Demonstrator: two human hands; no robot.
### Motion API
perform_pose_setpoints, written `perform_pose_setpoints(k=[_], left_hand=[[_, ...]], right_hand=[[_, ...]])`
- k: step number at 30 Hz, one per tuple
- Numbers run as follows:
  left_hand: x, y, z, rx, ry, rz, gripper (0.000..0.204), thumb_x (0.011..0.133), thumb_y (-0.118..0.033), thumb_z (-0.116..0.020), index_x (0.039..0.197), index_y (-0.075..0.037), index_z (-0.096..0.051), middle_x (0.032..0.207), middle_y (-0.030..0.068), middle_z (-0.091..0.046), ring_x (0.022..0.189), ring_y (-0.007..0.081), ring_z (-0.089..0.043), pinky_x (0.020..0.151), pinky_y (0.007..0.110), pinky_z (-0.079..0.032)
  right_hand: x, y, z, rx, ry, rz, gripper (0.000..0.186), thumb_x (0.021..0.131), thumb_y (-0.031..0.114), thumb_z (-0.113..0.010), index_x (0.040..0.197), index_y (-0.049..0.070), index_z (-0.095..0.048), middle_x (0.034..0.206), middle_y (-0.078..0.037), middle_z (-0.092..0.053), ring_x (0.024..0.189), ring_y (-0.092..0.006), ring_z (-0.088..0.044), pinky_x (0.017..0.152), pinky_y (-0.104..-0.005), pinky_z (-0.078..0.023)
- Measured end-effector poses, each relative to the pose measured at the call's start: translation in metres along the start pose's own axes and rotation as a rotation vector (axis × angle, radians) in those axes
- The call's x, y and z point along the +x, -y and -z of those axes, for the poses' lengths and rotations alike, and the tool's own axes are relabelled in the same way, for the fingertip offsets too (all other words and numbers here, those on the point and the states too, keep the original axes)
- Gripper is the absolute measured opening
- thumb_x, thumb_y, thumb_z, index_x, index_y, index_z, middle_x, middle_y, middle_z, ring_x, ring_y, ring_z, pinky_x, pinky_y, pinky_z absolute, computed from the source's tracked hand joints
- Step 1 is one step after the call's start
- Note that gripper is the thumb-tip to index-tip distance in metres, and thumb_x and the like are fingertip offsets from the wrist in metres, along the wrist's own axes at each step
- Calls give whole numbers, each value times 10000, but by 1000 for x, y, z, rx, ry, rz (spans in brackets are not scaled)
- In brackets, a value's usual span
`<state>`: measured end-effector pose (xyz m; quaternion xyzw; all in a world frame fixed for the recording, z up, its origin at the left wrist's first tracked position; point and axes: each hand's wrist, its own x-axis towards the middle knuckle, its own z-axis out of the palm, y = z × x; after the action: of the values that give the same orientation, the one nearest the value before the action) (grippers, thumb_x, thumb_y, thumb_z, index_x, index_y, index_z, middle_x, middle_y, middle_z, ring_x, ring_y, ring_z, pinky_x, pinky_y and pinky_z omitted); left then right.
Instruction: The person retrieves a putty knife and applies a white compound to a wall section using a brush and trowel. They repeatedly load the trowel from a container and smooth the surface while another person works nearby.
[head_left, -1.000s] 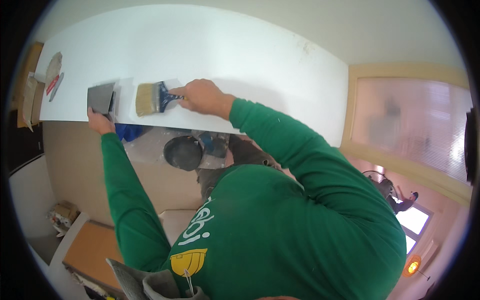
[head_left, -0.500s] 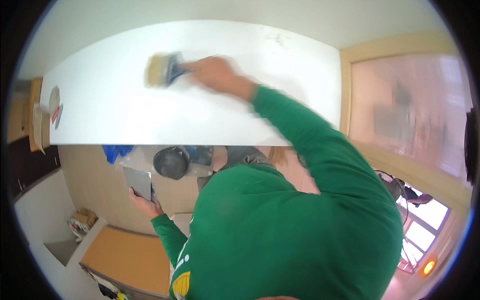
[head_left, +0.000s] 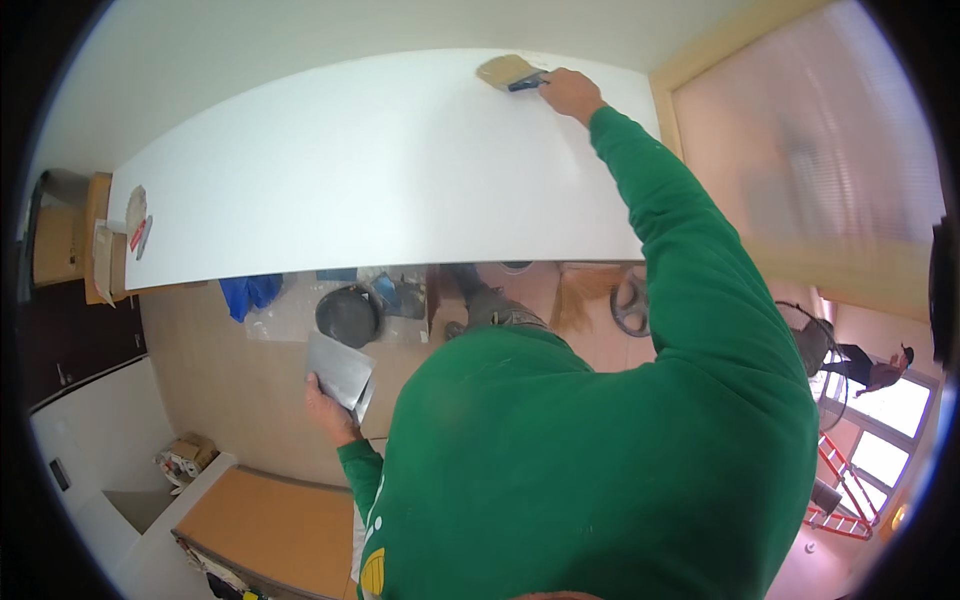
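Brushing along the white counter (head_left: 400, 190) looks to be the step in hand. The wide brush (head_left: 506, 72) is at the counter's far edge, toward its right end, its pale bristles pointing left; whether they press on the surface, I cannot tell. Any further stroke there would call for a steady wrist and a long reach across the counter. The right hand (head_left: 573, 95) has its grip closed around the brush's handle. The left hand (head_left: 328, 412), below the counter's near edge, has its grip pinching flat grey metal blades (head_left: 340, 367), thumb on the face; the fingers behind are hidden. Below that same edge are a dark round bucket (head_left: 347, 317) and a blue bundle (head_left: 250, 293). A red-and-grey tool (head_left: 140, 236) lies at the counter's left end.
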<state>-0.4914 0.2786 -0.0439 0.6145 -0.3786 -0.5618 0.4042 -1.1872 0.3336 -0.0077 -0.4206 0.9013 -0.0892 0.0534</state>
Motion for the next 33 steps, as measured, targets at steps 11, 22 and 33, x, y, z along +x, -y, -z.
perform_pose_setpoints(k=[11,22,33], left_hand=[[-34,25,-41,-19,321,-18,390,1041,-279,-539,1105,84,-670,1074,109,-672,988,169,-621,876,326,-497],[-59,32,-67,149,320,-78,401,1037,-284,-509,1105,81,-663,1054,99,-692,957,186,-650,857,334,-512],[-103,-7,-189,255,368,-98,398,1050,-274,-503,1121,85,-662,1075,99,-692,958,137,-629,842,285,-496]], right_hand=[[-250,-3,120,1349,-410,-360,316,921,223,-704,1045,-67,-684,716,-78,-618,580,-170,-622,574,-328,-584],[-261,13,107,1282,93,-61,307,951,301,-718,1026,3,-713,864,-42,-664,718,-128,-652,647,-279,-580],[-75,-130,40,814,6,-160,416,890,427,-728,848,13,-737,688,-80,-696,573,-132,-670,580,-274,-575]])
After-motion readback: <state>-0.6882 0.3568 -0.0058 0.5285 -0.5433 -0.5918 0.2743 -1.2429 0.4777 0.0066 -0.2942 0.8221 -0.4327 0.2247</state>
